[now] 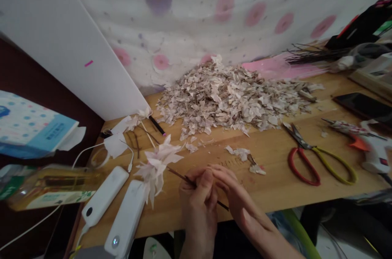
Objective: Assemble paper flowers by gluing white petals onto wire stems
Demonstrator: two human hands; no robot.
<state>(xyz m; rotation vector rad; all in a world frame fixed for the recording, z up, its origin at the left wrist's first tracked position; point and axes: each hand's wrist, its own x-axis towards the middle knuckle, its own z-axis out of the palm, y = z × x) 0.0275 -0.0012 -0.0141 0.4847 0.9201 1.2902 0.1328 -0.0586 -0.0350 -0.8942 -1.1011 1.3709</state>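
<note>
My left hand [199,204] is closed around the thin brown stem [177,175] of a white paper flower [157,163]. The flower's pointed petals spread to the left of the hand, above the tabletop. The stem's lower end shows between my hands, pointing down to the right. My right hand [237,193] meets the left one, its fingers bent together over the left fingertips; what they pinch is hidden. Behind both hands lies a large heap of pale, papery scraps [226,95]. A few loose scraps [240,152] are just beyond my right hand.
Scissors [301,140] with red and yellow handles lie right, beside a glue gun [376,148] and a phone [364,106]. Dark twigs [315,54] rest behind. At left are two white power banks [105,195] [127,214], a bottle [58,185], a black pen [157,126] and a white board [76,46].
</note>
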